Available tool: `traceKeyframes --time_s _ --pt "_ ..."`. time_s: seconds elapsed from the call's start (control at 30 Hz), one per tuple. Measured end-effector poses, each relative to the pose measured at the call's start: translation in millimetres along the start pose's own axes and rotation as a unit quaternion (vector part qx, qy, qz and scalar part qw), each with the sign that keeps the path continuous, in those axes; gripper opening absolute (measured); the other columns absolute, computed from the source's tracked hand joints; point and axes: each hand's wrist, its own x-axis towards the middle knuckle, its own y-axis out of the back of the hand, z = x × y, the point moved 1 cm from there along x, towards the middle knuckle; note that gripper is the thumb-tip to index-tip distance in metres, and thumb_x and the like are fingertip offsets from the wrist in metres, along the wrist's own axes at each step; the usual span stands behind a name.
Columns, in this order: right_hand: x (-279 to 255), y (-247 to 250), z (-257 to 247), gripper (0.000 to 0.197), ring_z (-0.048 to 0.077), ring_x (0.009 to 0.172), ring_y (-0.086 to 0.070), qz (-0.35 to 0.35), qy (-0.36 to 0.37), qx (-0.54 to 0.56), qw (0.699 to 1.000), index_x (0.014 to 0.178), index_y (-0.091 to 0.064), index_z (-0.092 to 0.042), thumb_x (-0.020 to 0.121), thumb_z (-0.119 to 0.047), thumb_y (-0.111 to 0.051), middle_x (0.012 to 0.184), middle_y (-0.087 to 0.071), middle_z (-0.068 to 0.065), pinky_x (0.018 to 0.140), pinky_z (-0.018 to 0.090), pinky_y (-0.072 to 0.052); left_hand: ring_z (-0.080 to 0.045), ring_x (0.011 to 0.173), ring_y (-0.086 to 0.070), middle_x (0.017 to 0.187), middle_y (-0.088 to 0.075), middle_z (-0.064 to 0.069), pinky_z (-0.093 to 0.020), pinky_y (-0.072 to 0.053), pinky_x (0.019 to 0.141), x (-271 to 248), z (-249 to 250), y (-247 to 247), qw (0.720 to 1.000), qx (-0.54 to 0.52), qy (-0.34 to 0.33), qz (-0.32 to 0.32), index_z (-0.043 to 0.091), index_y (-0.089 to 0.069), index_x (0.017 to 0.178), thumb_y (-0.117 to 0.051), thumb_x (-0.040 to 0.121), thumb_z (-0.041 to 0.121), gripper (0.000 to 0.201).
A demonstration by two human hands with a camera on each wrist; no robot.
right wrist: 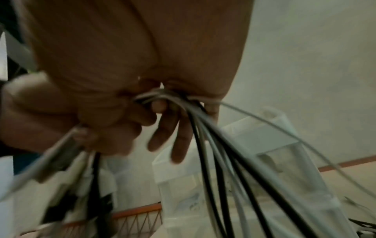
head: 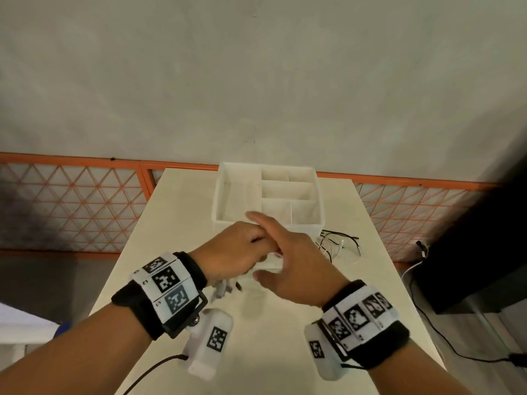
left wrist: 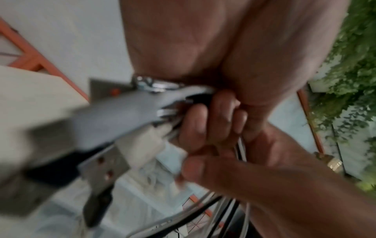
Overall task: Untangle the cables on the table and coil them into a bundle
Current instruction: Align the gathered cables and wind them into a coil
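A white divided bin (head: 268, 220) blocks the far side, loose cables (head: 339, 246) crowd its right; near table (head: 271, 352) lies open.

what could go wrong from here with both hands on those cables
1. The loose cables on the table lie tangled beside the white divided box; pulling may snag or drag it.
2. The left hand grips several plug ends together, so a hard tug might strain connectors.
3. The right hand holds black and grey strands fanned out; some may slip free.
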Motion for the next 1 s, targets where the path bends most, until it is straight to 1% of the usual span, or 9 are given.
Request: traceKeyframes --time_s 0.1,0.27,0.37,0.43,0.53,0.63,0.7,0.83,1.0 --pt "5 4 10 0.051 0.014 0.068 -0.069 0.08 -0.074 0.033 0.993 0.122 -0.065 -0.026 0.078 -0.001 -0.067 0.083 -0.075 0.0 0.064 0.032 -0.057 -0.007 0.061 -0.054 0.08 -0.066 0.004 -0.023 -0.043 0.061 -7 -13 2 0.998 -0.025 -0.008 -0.051 0.024 -0.064 0.106 -0.065 0.089 0.027 0.017" --pt "-2 20 21 0.027 0.001 0.045 -0.054 0.149 -0.183 0.132 0.963 0.094 -0.073 -0.027 0.084 -0.002 -0.067 0.066 -0.069 -0.006 0.048 0.014 -0.039 -0.014 0.091 -0.064 0.095 -0.068 0.003 -0.039 -0.054 0.088 -16 -38 7 0.999 0.041 -0.012 0.004 0.034 -0.06 0.109 -0.052 0.098 0.041 0.015" --pt "-5 20 12 0.033 0.0 0.078 -0.07 0.034 -0.145 0.082 0.985 0.108 -0.071 -0.034 0.084 -0.011 -0.071 0.091 -0.076 -0.013 0.07 0.018 -0.055 -0.017 0.08 -0.06 0.091 -0.061 -0.002 -0.042 -0.06 0.074 -16 -31 1 0.997 0.067 -0.002 -0.024 0.031 -0.059 0.111 -0.047 0.1 0.039 0.018" --pt "-5 18 5 0.05 -0.006 0.097 -0.068 -0.035 -0.107 0.081 0.99 0.125 -0.066 -0.035 0.083 -0.008 -0.071 0.107 -0.075 -0.017 0.084 0.011 -0.053 -0.012 0.076 -0.058 0.088 -0.059 0.004 -0.037 -0.061 0.067 -14 -21 0 0.993 0.111 -0.006 -0.05 0.027 -0.059 0.116 -0.046 0.101 0.033 0.02" --pt "-6 20 2 0.061 -0.005 0.104 -0.068 -0.035 -0.101 0.177 0.978 0.136 -0.062 -0.028 0.083 0.001 -0.073 0.113 -0.075 -0.014 0.09 0.014 -0.052 -0.008 0.071 -0.061 0.084 -0.063 0.006 -0.034 -0.06 0.06 -10 -8 5 0.996 0.079 -0.02 -0.038 0.024 -0.065 0.115 -0.055 0.098 0.025 0.019" --pt "-10 29 4 0.044 -0.004 0.063 -0.065 0.015 -0.116 0.305 0.945 0.13 -0.067 -0.02 0.09 -0.001 -0.069 0.078 -0.073 -0.017 0.063 0.01 -0.051 -0.012 0.073 -0.065 0.09 -0.071 -0.001 -0.03 -0.056 0.06 -7 -10 16 0.993 -0.11 -0.022 0.032 0.018 -0.069 0.112 -0.074 0.084 0.027 0.03" --pt "-13 29 9 0.034 0.004 0.046 -0.037 0.05 -0.123 0.331 0.934 0.124 -0.071 -0.023 0.093 -0.009 -0.067 0.063 -0.062 -0.009 0.046 0.012 -0.034 -0.018 0.076 -0.062 0.094 -0.071 -0.006 -0.028 -0.053 0.061 -5 -13 17 0.957 -0.285 -0.012 0.055 0.009 -0.07 0.112 -0.073 0.077 0.035 0.044" --pt "-13 24 14 0.032 0.011 0.048 -0.028 0.083 -0.123 0.346 0.926 0.121 -0.072 -0.028 0.09 -0.023 -0.068 0.068 -0.064 -0.004 0.044 0.019 -0.029 -0.016 0.062 -0.054 0.076 -0.065 -0.006 -0.025 -0.052 0.055 0 -14 2 0.87 -0.477 0.069 0.104 0.003 -0.069 0.103 -0.059 0.084 0.056 0.057" --pt "-15 22 8 0.029 -0.003 0.053 -0.059 0.078 -0.11 0.306 0.942 0.122 -0.069 -0.026 0.096 -0.014 -0.063 0.069 -0.069 -0.008 0.055 0.007 -0.044 -0.023 0.063 -0.066 0.078 -0.07 -0.015 -0.029 -0.056 0.05 4 -8 -9 0.888 -0.431 0.099 0.123 0.001 -0.068 0.098 -0.045 0.094 0.056 0.06"
